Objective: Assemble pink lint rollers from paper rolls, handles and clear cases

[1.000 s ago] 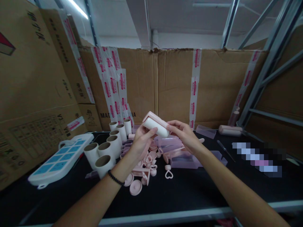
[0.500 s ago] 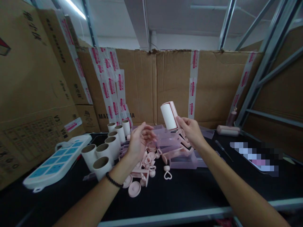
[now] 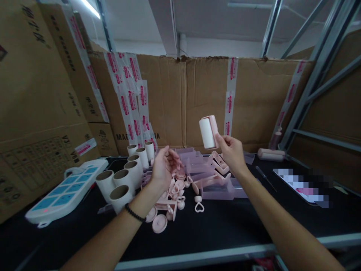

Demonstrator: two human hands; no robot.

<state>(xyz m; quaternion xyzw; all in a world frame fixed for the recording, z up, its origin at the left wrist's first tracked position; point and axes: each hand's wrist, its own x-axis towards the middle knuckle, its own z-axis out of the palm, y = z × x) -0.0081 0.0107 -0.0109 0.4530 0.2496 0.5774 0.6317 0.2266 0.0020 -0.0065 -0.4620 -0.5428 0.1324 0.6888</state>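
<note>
The right hand [image 3: 232, 151] pinches a pink holder [image 3: 213, 128] with its thumb and fingers. A white roll [image 3: 207, 134] sits in the holder. They are up in the air, leaning a bit, at 1 o'clock from a pile of pink bits [image 3: 179, 185]. The left hand [image 3: 164, 169] is at 8 o'clock from the roll and apart from it. Its grip is loose, with the fingers softly bent. White tubes [image 3: 120, 203] stand at 9 o'clock from the left hand. See-through purple boxes [image 3: 217, 194] lie at 2 o'clock from the pile. A pink heart ring [image 3: 198, 199] lies at 4 o'clock from the pile, on the black table [image 3: 203, 235].
</note>
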